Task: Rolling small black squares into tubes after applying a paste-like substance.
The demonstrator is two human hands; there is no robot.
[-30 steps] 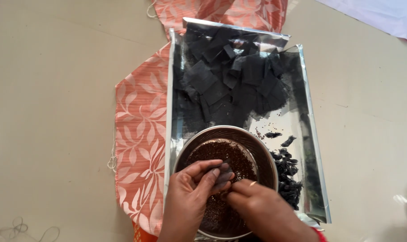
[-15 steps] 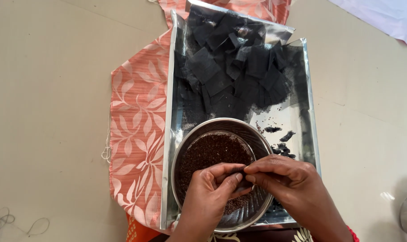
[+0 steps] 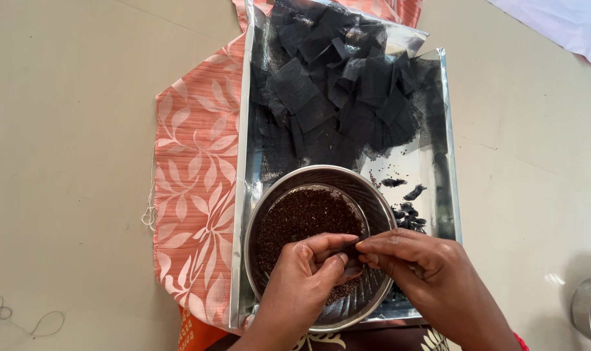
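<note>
At the lower centre, the left hand (image 3: 302, 279) and right hand (image 3: 425, 273) pinch a small black mesh piece (image 3: 351, 249) between narrowed fingertips over a steel bowl (image 3: 373, 195) of dark brown seeds (image 3: 302, 218). Beyond, black mesh squares (image 3: 334, 97) heap in a shiny tray (image 3: 446, 130) on orange leaf-print cloth (image 3: 195, 182).

You get soft, even daylight here, bright and without harsh shadow. Above your hands the silver tray (image 3: 442, 130) throws pale glare off its bare foil. Just beyond your fingers, the steel bowl (image 3: 380, 214) glints along its rim. Your left hand (image 3: 308, 276) and right hand (image 3: 425, 273) look sharp; lines bend slightly outward at the frame's far edges.
</note>
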